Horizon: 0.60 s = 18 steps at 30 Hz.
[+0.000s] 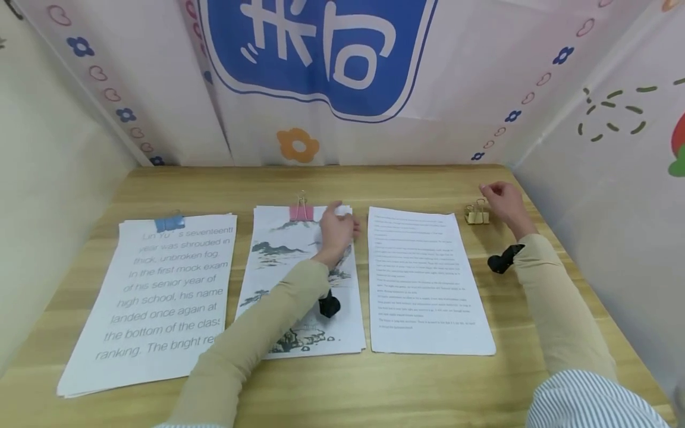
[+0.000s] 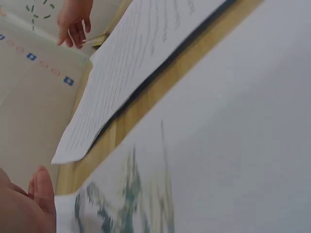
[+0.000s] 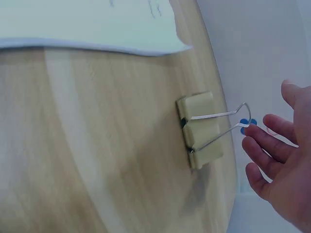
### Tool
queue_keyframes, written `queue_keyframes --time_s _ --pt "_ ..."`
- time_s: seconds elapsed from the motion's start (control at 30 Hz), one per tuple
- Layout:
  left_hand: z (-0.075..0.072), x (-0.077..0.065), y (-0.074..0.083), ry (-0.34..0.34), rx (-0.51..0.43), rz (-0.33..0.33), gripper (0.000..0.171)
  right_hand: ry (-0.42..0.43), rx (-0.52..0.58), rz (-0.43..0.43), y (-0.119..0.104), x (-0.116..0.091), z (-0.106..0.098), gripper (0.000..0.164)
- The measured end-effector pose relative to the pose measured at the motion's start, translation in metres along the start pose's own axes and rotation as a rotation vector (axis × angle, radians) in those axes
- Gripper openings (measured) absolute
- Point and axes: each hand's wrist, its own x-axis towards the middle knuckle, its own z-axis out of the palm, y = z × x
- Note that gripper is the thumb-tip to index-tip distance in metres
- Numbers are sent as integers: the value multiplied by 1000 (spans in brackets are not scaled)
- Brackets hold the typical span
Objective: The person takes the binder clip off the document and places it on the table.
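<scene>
Gold clip (image 1: 477, 215) is seen on the table (image 1: 423, 386), just beside the top right corner of the small-print stack (image 1: 428, 285), on which no clip is seen. The right hand (image 1: 505, 205) is held next to it, fingers loosely bent and nothing gripped; whether the wire handle (image 3: 221, 115) is touched by a fingertip cannot be told. The left hand (image 1: 338, 232) is placed over the upper right of the painted stack (image 1: 283, 261), its fingers relaxed and nothing seen in their grasp, near the pink clip (image 1: 301, 213).

The step in hand is judged to be the picking up of the gold clip: it would best be taken by its sides, lifted straight, and turned mouth-first to the paper before the handles are squeezed. Sheets should be squared first, lest one be missed.

At right, little room is left before the table edge and white wall (image 1: 594, 178); behind the sheets, a strip of bare wood is offered, while between the two stacks only a narrow gap is left
</scene>
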Motion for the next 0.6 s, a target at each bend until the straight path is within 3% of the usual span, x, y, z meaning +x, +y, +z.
queue_keyframes --time_s 0.13,0.23,0.3,0.43,0.6 --pt "-45 11 1 115 -22 47 57 25 -1 -25 -11 3 5 75" --pt "-83 19 3 195 -34 5 61 50 0 -53 -23 4 12 69" --pt "-109 21 5 221 -63 -65 63 65 -2 -72 -33 4 19 66" --pt "-149 19 12 184 -137 -227 62 74 -3 -127 -55 5 33 62" --pt "-174 12 16 100 -176 -357 55 2 -11 -187 -83 5 55 59"
